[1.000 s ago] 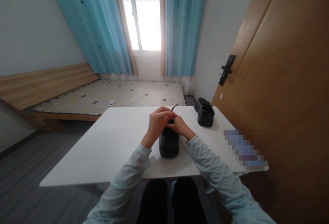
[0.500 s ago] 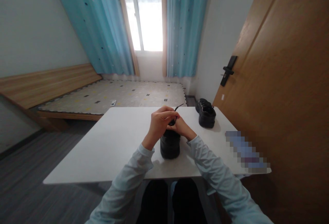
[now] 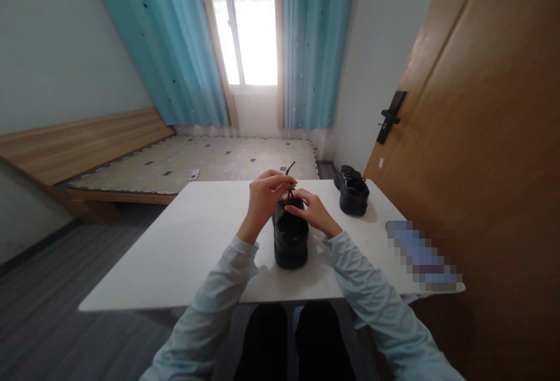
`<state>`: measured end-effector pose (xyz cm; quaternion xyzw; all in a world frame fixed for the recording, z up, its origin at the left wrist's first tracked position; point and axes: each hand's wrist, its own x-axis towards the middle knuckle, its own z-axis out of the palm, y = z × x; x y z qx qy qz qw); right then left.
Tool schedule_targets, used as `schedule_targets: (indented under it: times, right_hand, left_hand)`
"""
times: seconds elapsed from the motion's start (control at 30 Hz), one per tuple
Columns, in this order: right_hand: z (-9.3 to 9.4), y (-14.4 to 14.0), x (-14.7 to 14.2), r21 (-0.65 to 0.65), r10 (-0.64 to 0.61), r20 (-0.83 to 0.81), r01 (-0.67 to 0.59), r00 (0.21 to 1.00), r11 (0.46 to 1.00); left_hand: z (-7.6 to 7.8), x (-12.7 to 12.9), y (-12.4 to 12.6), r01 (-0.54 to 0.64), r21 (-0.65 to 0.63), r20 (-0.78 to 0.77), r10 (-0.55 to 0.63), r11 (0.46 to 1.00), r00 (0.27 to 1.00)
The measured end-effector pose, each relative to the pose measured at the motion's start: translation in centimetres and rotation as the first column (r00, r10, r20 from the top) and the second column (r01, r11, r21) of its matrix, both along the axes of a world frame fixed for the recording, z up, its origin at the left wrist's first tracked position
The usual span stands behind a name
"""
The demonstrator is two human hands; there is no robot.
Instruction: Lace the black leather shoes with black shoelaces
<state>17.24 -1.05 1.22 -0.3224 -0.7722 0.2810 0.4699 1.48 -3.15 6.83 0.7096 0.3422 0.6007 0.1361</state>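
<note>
We start with the wooden door [image 3: 481, 124] filling the right side, its black handle [image 3: 391, 116] on the near edge. Two light blue curtains [image 3: 315, 42] flank a bright window [image 3: 247, 25] at the back wall. Below them lies a low wooden bed [image 3: 87, 153] with a patterned mattress [image 3: 205, 159].

In front of us stands the white rectangular counter [image 3: 175, 241]. A blurred, pixelated patch [image 3: 422, 255] covers something near its right edge. A second black shoe [image 3: 352, 189] sits on the far right part of the counter, well apart from our hands.

The black chunky-soled leather shoe [image 3: 289, 241] stands upright in the middle of the counter, one end towards us and the laced part towards the window. Both our arms, in pale blue sleeves [image 3: 371, 305], reach over it.

Our left hand [image 3: 263, 197] is raised above the shoe's far end, thumb and fingertips pinched closed on the thin black shoelace [image 3: 289, 179], whose free end sticks up past the fingers. Our right hand [image 3: 314, 213] rests just beside the shoe's right flank, at the lacing; its fingers are curled in towards the lace, but we cannot tell whether that grip is closed on anything. The two hands nearly meet over the shoe's tongue.
</note>
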Motion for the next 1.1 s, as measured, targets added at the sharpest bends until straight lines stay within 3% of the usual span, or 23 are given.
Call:
schedule_targets:
  times: [0.23,0.33,0.47,0.57,0.63,0.73,0.87,1.0,1.1]
  right_hand:
    - [0.9,-0.3,1.1,-0.002,-0.057,0.005,0.057,0.998,0.998]
    - [0.9,-0.5,0.5,0.007,-0.125,0.020,0.125,0.992,0.992]
    - [0.6,-0.6,-0.6,0.045,-0.202,0.089,0.199,0.975,0.979]
    - [0.6,-0.7,-1.0,0.099,-0.162,0.164,0.147,0.973,0.984]
    - [0.8,-0.9,-1.0,0.114,-0.117,0.189,0.096,0.975,0.989]
    - [0.9,-1.0,-0.7,0.081,-0.075,0.180,0.061,0.981,0.995]
    - [0.4,-0.6,-0.5,0.045,-0.120,0.152,0.115,0.981,0.992]
    - [0.0,0.0,-0.3,-0.011,-0.129,0.086,0.130,0.988,0.991]
    - [0.0,0.3,0.0,-0.052,-0.117,-0.015,0.116,0.993,0.992]
  left_hand:
    - [-0.6,0.7,0.7,0.023,-0.049,0.062,-0.020,0.999,0.998]
    - [-0.8,0.8,1.2,-0.116,0.016,0.022,0.115,0.993,0.993]
    - [-0.7,0.7,1.4,-0.352,0.230,-0.098,0.382,0.907,0.919]
    - [-0.4,0.7,1.3,-0.380,0.317,-0.149,0.441,0.869,0.885]
    - [-0.4,0.7,1.4,-0.356,0.316,-0.172,0.422,0.879,0.890]
    - [-0.5,0.9,1.8,-0.255,0.228,-0.191,0.300,0.940,0.935]
    - [-0.9,1.2,1.9,-0.090,-0.038,-0.134,0.084,0.995,0.987]
    - [-1.3,0.7,1.8,-0.025,-0.312,-0.160,-0.027,0.950,0.987]
    - [-1.8,-0.3,1.9,-0.009,-0.417,-0.245,-0.103,0.909,0.964]
